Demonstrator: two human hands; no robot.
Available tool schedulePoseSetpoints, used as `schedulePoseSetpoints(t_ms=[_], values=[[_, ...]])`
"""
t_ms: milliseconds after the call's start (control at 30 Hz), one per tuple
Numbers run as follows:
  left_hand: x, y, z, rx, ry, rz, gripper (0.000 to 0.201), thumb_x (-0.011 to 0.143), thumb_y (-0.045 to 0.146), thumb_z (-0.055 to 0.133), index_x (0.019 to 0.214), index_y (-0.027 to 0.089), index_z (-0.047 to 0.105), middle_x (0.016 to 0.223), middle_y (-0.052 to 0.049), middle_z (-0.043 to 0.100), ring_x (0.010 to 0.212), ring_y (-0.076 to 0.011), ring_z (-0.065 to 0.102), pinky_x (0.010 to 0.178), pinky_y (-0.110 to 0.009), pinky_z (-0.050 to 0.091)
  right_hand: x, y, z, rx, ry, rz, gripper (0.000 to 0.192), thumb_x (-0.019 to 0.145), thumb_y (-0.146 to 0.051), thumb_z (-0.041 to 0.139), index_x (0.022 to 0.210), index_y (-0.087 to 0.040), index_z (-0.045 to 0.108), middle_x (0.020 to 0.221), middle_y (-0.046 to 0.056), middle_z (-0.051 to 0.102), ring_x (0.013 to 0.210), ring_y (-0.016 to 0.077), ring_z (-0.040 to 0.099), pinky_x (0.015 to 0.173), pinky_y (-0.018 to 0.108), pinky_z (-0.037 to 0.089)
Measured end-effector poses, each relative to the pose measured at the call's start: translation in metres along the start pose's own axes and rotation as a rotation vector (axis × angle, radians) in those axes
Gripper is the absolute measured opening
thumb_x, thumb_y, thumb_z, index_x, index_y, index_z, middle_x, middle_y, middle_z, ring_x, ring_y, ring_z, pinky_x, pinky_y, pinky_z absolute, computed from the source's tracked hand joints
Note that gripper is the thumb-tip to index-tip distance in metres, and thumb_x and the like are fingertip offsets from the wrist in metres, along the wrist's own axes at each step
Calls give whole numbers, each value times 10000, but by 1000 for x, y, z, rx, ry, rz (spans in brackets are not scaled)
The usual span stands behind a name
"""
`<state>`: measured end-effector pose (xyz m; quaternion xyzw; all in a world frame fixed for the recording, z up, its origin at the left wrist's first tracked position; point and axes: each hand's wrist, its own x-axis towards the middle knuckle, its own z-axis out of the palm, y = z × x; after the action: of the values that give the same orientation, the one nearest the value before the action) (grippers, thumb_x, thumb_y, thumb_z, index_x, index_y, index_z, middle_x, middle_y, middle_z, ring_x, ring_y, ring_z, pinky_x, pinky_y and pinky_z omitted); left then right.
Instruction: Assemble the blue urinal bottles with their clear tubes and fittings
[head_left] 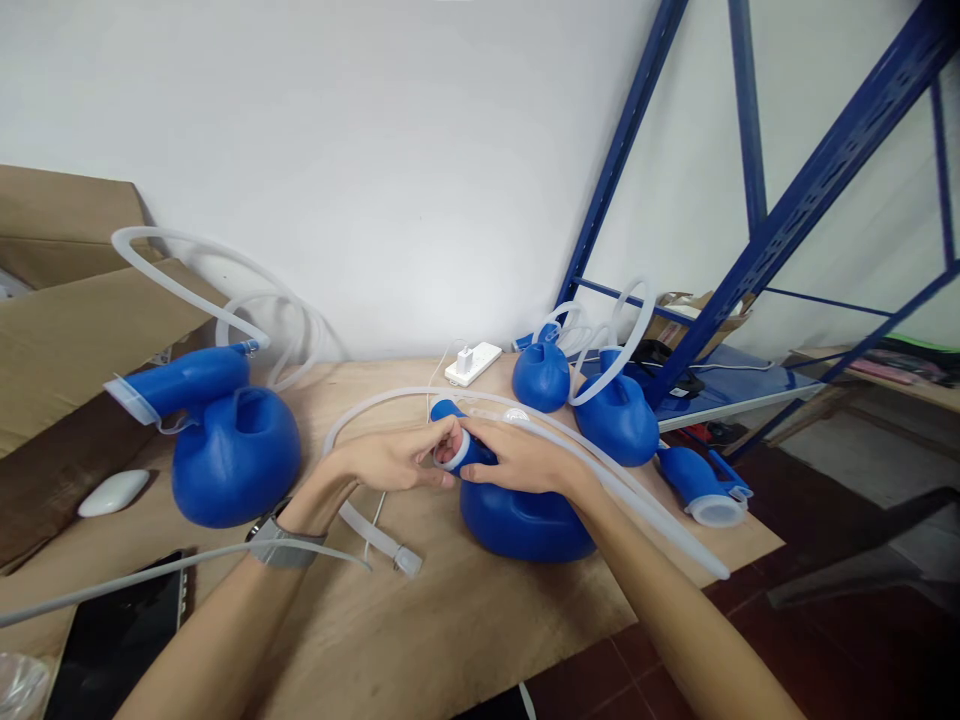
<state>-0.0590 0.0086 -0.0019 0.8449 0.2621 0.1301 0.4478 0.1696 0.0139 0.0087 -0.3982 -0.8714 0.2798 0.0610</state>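
In the head view, a round blue plastic bottle (525, 530) rests on the wooden table in front of me. My right hand (525, 458) lies over its neck, thumb and fingers wrapped around it. At the neck's mouth, the curled fingers and thumb of my left hand (394, 455) grip the white ring (452, 462); part of the ring is hidden by them. Behind both hands a translucent hose (420, 393) arcs across the table. Its end fitting (407, 561) lies below my left hand.
At left stand another blue bottle (236, 460) with hose, a white mouse (114, 493), a black tablet-like device (120, 640) and cardboard boxes (97, 320). Right: more blue bottles (619, 420), one lying near the edge (694, 480), and a blue shelf frame (787, 240). A power strip (474, 366) sits behind.
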Motion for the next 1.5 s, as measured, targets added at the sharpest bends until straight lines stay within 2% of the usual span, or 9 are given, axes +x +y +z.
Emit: schedulePoseSetpoints(t_ms=[300, 467, 533, 600, 667, 767, 1067, 1300, 1500], values=[[1, -10, -1, -24, 0, 8, 195, 913, 307, 568, 978, 175, 440, 955, -37, 436, 893, -156, 408, 838, -293, 399, -1, 5, 2, -70, 29, -44, 658, 799, -626, 551, 1325, -230, 559, 1282, 70, 659, 1162, 117, 617, 1115, 278, 520], [-23, -6, -21, -101, 225, -61, 296, 924, 414, 582, 1042, 172, 458, 950, -30, 444, 897, -160, 432, 830, -293, 389, -9, 11, -6, -122, -2, 23, 750, 747, -682, 594, 1435, -409, 474, 1568, -27, 449, 1459, 192, 478, 1336, 412, 395], [-28, 3, -27, -14, 181, -100, 312, 922, 423, 604, 1085, 174, 508, 983, -34, 470, 928, -166, 446, 834, -286, 384, -9, 11, -7, -141, 7, 13, 784, 745, -708, 572, 1464, -429, 431, 1585, -30, 423, 1479, 206, 455, 1342, 435, 388], [-26, 14, -26, 86, 138, -105, 285, 929, 407, 589, 1083, 171, 544, 1012, -43, 513, 931, -174, 464, 826, -288, 380, -6, 10, -6, -165, -13, 15, 790, 753, -720, 543, 1470, -407, 431, 1484, 6, 536, 1347, 186, 552, 1255, 412, 471], [-18, 22, -19, 184, 144, -110, 250, 915, 356, 574, 1076, 167, 554, 1026, -50, 543, 927, -184, 477, 826, -299, 379, -2, 9, -4, -192, -31, 29, 765, 757, -723, 531, 1436, -375, 480, 1368, 23, 621, 1211, 160, 608, 1165, 373, 524], [-8, 28, -8, 244, 109, -141, 221, 882, 307, 567, 1047, 163, 540, 998, -56, 552, 891, -192, 478, 785, -304, 377, 0, 7, -2, -182, -5, 3, 756, 747, -710, 566, 1404, -337, 517, 1363, 24, 631, 1224, 140, 608, 1168, 321, 522], [-20, 19, -10, 372, 51, -346, 160, 858, 273, 527, 972, 161, 514, 991, -58, 578, 866, -185, 497, 782, -296, 387, -1, 9, -1, -238, 42, 8, 818, 722, -776, 529, 1456, -425, 441, 1522, -25, 515, 1370, 185, 581, 1240, 392, 499], [-30, 14, -23, 317, 109, -284, 321, 903, 449, 478, 1009, 158, 560, 1010, -71, 608, 899, -193, 525, 797, -288, 417, -20, 6, -6, -369, 161, 154, 914, 662, -879, 434, 1447, -412, 467, 1465, 9, 573, 1409, 244, 563, 1288, 500, 449], [-34, -2, -26, 459, 101, -560, 297, 951, 378, 439, 1052, 138, 583, 1074, -100, 625, 946, -219, 545, 841, -320, 406, -45, 38, -11, -300, 92, 274, 851, 681, -856, 456, 1410, -421, 515, 1527, -27, 507, 1458, 241, 518, 1310, 493, 449]])
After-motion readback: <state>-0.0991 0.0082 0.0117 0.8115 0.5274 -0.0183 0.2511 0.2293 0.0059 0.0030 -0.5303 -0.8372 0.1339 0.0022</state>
